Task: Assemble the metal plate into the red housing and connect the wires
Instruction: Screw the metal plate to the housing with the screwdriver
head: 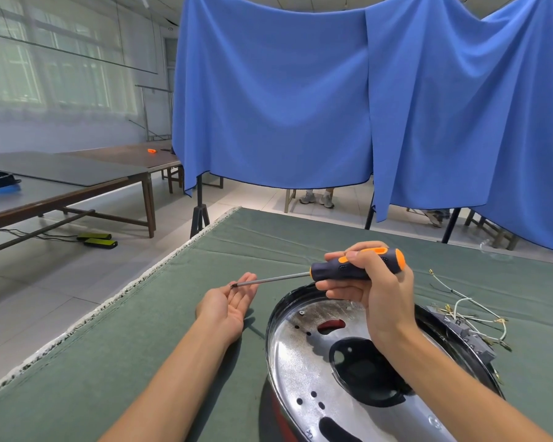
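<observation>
Head view: right hand [374, 288] grips the screwdriver [348, 266], tip at a tiny screw [233, 285] on the flat, palm-up left hand [229, 301]. Metal plate [304, 355] sits in the red housing [278, 419], near right. A nudge could roll that screw off.

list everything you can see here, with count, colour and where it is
screwdriver: 1, black and orange handle, held level above the mat, tip over the left palm
metal plate: 1, silver, sitting in the housing, near right
red housing: 1, red, mostly hidden under the plate
wires: several, white, loose on the mat right of the housing
mat: 1, green, covering the near table
curtains: blue, hung behind the table
side tables: 2, dark tops, left
orange tool: 1, on the far side table
left hand: 1, palm up, on the mat
right hand: 1, gripping the screwdriver handle
</observation>
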`<state>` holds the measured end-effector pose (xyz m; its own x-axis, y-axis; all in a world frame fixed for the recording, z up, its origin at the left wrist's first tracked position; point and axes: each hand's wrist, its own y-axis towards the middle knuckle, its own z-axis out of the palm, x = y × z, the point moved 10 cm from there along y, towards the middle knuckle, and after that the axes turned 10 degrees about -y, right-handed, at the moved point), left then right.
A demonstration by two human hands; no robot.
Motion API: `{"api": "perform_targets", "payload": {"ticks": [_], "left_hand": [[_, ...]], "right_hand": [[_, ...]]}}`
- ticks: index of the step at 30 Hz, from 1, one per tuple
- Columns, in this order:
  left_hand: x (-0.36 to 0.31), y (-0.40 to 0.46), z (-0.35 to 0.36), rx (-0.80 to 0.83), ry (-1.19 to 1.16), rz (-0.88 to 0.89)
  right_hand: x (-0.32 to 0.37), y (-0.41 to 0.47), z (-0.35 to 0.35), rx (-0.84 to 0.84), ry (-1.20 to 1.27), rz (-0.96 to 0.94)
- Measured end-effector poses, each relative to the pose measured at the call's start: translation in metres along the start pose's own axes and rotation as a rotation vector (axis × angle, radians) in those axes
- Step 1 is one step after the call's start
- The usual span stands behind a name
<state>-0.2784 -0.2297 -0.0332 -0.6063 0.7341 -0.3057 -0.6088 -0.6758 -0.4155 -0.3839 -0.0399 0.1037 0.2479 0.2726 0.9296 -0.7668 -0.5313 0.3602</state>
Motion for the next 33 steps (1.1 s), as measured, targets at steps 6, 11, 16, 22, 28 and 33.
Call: {"api": "perform_targets", "payload": {"ticks": [6, 11, 16, 22, 28, 33], "left_hand": [[-0.001, 0.0, -0.002, -0.007, 0.0, 0.011], [0.001, -0.001, -0.001, 0.015, -0.001, -0.007], [0.003, -0.008, 0.011, 0.055, 0.016, -0.013], [0.007, -0.018, 0.019, 0.085, 0.046, -0.031], [-0.002, -0.024, 0.019, 0.068, 0.24, 0.068], [0.007, -0.033, 0.026, 0.095, 0.487, 0.057]], "right_hand": [[0.004, -0.007, 0.012, 0.068, -0.022, -0.018], [0.008, -0.007, 0.01, 0.067, -0.026, -0.022], [0.013, -0.003, 0.004, 0.057, -0.018, -0.038], [0.01, 0.003, -0.001, 0.053, 0.014, 0.013], [0.017, -0.004, -0.004, 0.107, -0.098, 0.039], [0.032, -0.014, -0.011, 0.109, -0.221, -0.055]]}}
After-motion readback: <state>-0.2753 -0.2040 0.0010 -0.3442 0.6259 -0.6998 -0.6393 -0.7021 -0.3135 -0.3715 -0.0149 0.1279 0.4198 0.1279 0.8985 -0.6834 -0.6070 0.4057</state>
